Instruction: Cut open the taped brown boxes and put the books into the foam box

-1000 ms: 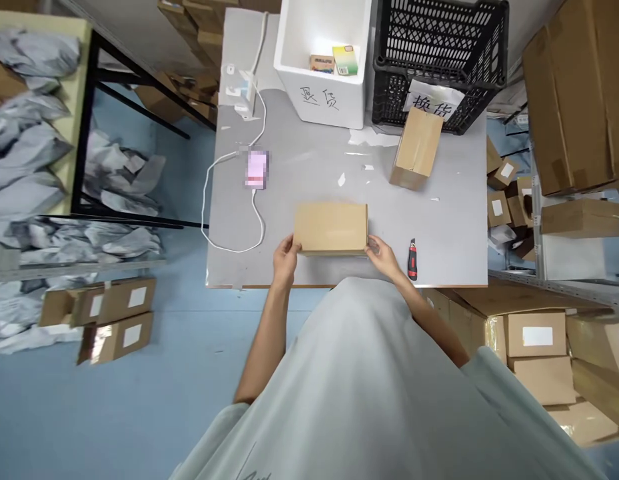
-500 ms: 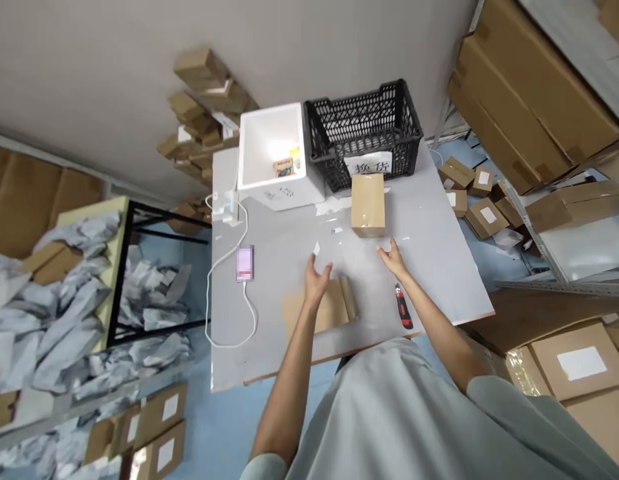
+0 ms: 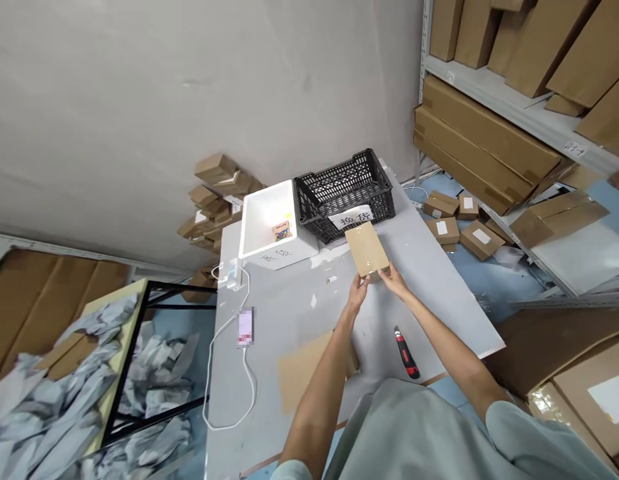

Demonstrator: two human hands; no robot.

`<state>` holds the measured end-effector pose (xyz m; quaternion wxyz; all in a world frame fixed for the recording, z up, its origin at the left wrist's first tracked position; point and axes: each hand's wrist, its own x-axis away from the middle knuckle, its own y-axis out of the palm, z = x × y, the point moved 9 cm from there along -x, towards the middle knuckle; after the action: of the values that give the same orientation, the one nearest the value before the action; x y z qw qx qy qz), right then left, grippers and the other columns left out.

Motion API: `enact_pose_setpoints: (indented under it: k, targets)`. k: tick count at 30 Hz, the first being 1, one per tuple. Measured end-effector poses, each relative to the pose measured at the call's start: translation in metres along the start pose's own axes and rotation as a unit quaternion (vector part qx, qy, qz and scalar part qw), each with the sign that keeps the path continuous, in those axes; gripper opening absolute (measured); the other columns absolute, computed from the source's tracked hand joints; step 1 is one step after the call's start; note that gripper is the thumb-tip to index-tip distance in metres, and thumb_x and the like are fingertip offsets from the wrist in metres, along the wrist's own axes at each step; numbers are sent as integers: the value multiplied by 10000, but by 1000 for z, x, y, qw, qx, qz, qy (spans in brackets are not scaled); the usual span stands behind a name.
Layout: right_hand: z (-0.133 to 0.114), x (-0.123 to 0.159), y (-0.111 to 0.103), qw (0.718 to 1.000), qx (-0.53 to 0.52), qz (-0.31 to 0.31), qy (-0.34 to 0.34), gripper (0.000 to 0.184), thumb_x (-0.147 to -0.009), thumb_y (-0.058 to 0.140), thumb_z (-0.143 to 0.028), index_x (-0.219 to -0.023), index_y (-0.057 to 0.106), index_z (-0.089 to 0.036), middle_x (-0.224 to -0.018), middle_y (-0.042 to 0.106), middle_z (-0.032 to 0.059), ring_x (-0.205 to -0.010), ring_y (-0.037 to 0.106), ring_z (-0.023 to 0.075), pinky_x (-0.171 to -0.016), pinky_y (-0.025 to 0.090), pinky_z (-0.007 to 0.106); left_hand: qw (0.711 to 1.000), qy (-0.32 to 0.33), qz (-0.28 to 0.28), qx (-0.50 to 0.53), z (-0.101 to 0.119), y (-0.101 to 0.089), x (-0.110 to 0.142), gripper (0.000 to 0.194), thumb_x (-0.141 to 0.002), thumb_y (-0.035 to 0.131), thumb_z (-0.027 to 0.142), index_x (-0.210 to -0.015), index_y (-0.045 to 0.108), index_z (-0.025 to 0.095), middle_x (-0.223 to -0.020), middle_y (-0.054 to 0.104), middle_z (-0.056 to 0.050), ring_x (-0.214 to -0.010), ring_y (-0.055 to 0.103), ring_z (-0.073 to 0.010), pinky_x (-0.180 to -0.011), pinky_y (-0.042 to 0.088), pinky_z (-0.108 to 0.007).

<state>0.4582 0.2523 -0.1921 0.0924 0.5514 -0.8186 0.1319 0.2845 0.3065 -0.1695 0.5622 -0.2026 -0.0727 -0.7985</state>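
Note:
A small taped cardboard box is between my two hands in front of the black crate. My left hand grips its near left corner, and my right hand its near right corner. Whether the box's far end rests on the table cannot be made out. Under my left forearm lies a flat piece of brown cardboard, partly covered by the arm. A red and black utility knife lies on the table near my right forearm, touched by neither hand.
At the table's back stand a black plastic crate with a paper label and a white foam box holding a small packet. A phone with a white cable lies left. Shelves of cartons rise on the right.
Both hands have moved forward from apart over the table and closed on the near end of the small box. The view has tilted up, showing more wall and shelving.

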Motion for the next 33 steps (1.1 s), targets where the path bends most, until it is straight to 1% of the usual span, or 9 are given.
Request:
enact_pose_setpoints:
  k: [7,12,15,19,22,24,26,29,33]
  targets:
    - [-14,-22,-82,995,27,91,-22,774,-995,766,-675,-1627,639,-246,-1456,825,169,-1324,809,335,-1196,633,533,1000,10,-21,-5,32,84,-22,703,-990,810,532,-1579,672,173,-1661,689,-235,-1604,616,-385,-1391,408,-537]
    - [1,-15,-101,989,84,117,14,886,-1004,709,-658,-1702,541,-140,-1687,642,277,-1424,758,370,-1232,604,528,1000,-21,-11,-2,27,89,-8,1073,-958,860,588,-1796,421,81,-1868,393,-314,-1772,385,-426,-1461,285,-520]
    - [48,41,-93,978,178,98,35,894,-970,758,-621,-1683,549,-123,-1652,637,291,-1321,789,370,-1171,632,496,1000,-8,15,-10,-6,48,40,1165,-979,827,652,-1881,270,170,-1968,187,-203,-1838,223,-357,-1496,175,-465]
    - [128,153,-65,950,299,1,85,779,-936,824,-574,-1561,617,-158,-1500,706,244,-1212,793,358,-1134,633,515,975,124,129,-131,-48,-59,154,1048,-1069,619,790,-1892,251,255,-1976,212,-137,-1847,195,-338,-1510,141,-542]
    - [164,214,-49,923,361,-29,129,687,-928,843,-524,-1472,621,-169,-1496,691,241,-1289,746,374,-1133,615,504,946,84,224,-220,-96,-147,239,1125,-1046,547,890,-1855,321,141,-1934,280,-254,-1844,186,-394,-1505,114,-609]
    - [170,229,-40,906,399,-23,135,611,-930,838,-465,-1422,616,-179,-1498,682,242,-1357,702,381,-1148,595,497,933,34,253,-254,-128,-194,278,1215,-990,560,957,-1830,361,103,-1928,261,-293,-1850,121,-429,-1497,102,-646]
    - [165,228,-32,894,429,-15,130,506,-938,803,-378,-1371,621,-190,-1488,686,233,-1381,682,370,-1164,579,494,927,-2,266,-265,-152,-229,300,1291,-934,604,993,-1819,378,81,-1929,241,-311,-1849,96,-447,-1498,95,-643]
    - [146,212,-18,891,438,-16,118,375,-902,762,-287,-1257,667,-213,-1425,721,187,-1321,712,342,-1163,582,482,933,-24,264,-244,-175,-263,300,1326,-919,654,974,-1829,350,59,-1924,255,-313,-1842,160,-437,-1507,122,-592]
    - [114,196,11,950,292,-20,114,211,-832,765,-285,-1024,700,-228,-1113,782,81,-1111,775,284,-1031,635,396,950,-52,261,-164,-194,-293,273,1276,-953,669,932,-1822,365,48,-1893,339,-316,-1808,300,-416,-1500,209,-540]
